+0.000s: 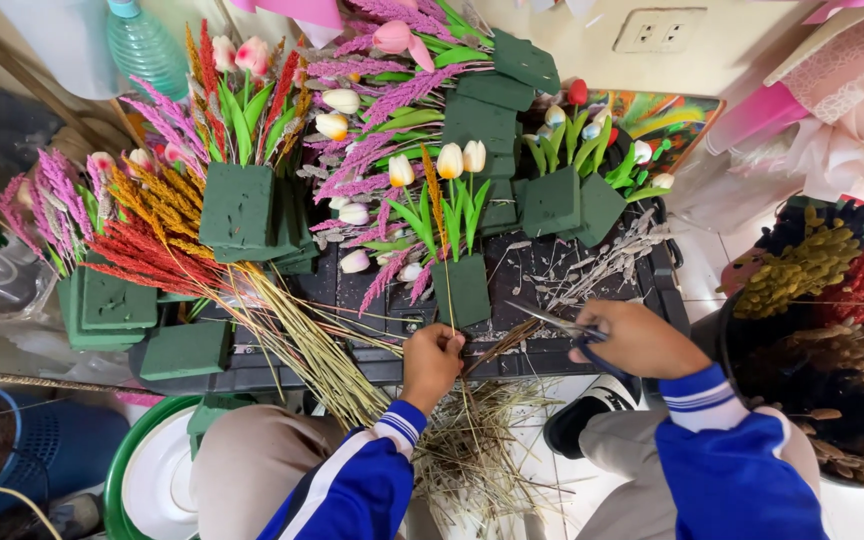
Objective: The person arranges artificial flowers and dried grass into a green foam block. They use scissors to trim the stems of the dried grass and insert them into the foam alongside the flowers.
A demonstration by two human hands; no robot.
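Low black table (pixel 592 285) before us carries green foam blocks (pixel 237 205) stuck with fake tulips (pixel 450 160) and pink and orange grass sprays, cut stalks littering the floor below. Our left hand (pixel 432 362) is clamped on a thin stem (pixel 449 295) rising beside one foam block (pixel 462 290) at the table's front edge. Our right hand (pixel 637 340) is closed on scissors (pixel 557 322), blades pointing at that stem.

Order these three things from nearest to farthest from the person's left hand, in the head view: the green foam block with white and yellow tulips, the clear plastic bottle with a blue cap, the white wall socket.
From the left hand:
1. Green foam block with white and yellow tulips, just above the hand.
2. Clear plastic bottle with a blue cap, far up and to the left.
3. White wall socket, far up and to the right.
The bottle and socket are nearly too close to call.
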